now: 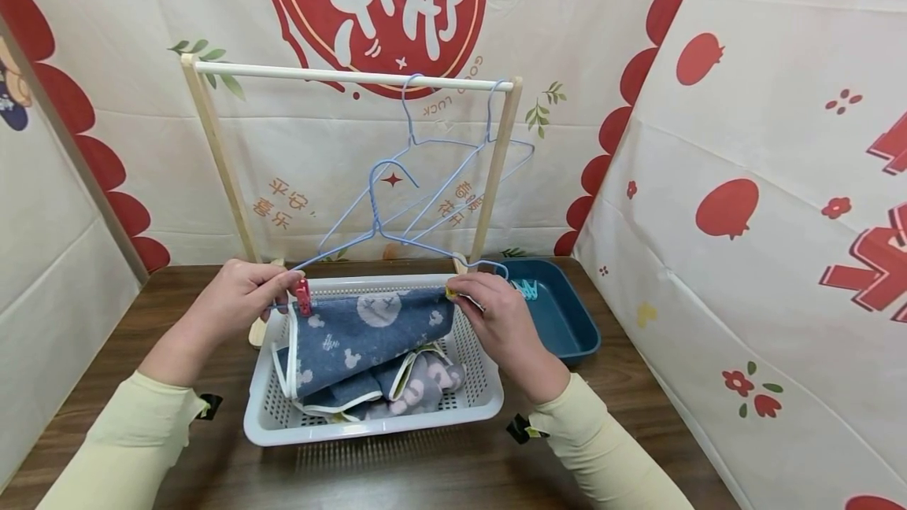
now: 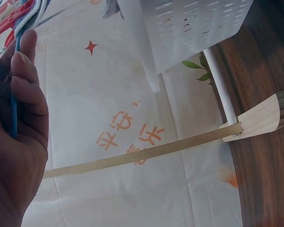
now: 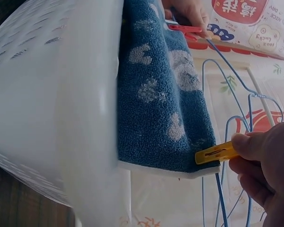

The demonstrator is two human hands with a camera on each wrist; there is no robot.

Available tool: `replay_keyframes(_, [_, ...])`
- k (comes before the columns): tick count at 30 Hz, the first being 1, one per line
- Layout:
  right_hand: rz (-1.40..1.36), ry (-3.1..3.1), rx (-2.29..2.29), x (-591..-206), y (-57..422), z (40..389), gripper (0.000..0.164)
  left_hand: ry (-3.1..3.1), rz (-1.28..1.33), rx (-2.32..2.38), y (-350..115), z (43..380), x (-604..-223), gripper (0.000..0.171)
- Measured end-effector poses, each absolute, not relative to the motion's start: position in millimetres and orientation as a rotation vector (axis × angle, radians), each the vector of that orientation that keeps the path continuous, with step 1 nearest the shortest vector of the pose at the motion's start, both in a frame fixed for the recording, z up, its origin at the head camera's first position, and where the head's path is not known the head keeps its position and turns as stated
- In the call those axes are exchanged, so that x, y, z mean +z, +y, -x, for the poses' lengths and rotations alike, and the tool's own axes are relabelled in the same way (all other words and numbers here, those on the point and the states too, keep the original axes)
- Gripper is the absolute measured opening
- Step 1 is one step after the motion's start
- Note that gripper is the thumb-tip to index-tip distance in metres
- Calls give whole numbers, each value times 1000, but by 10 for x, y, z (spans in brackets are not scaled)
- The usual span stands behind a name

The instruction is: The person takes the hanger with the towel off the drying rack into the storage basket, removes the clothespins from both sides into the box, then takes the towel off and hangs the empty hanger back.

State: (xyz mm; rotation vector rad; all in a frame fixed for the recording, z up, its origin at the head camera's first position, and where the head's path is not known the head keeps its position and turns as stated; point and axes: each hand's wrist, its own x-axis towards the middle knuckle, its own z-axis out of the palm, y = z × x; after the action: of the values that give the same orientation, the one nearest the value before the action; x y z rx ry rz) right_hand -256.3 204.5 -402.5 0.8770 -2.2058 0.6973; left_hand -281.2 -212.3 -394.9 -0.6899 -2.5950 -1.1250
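Observation:
A blue wire hanger [image 1: 376, 228] stands upright over the basket, a dark blue towel [image 1: 368, 337] with pale bear and mouse prints hanging from its lower bar. With curled fingers my left hand [image 1: 244, 297] grips the hanger's left end, beside a red clothespin [image 1: 303, 297] that clips the towel's left corner. At the towel's right corner my right hand [image 1: 499, 313] pinches a yellow clothespin [image 3: 215, 153] between thumb and fingers, its jaws over the towel edge along the wire.
A white perforated basket [image 1: 375, 425] sits below, holding more folded towels [image 1: 418, 388]. Behind it stands a wooden rack [image 1: 492, 171] with a white rail [image 1: 319, 75] carrying two blue hangers [image 1: 453, 140]. At right, a teal tray [image 1: 584, 329] holds light blue clothespins [image 1: 526, 289].

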Motion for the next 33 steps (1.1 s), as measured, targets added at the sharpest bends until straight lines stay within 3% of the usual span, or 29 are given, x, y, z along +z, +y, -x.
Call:
replay_keyframes(5, [-892, -2121, 726, -4047, 2048, 2580, 21, -2590, 692, -1126, -2130, 2812, -3958, 30])
replay_keyframes(33, [-693, -1993, 1387, -4012, 2081, 2580, 15, -2532, 666, -1154, -2213, 2814, -3977, 27])
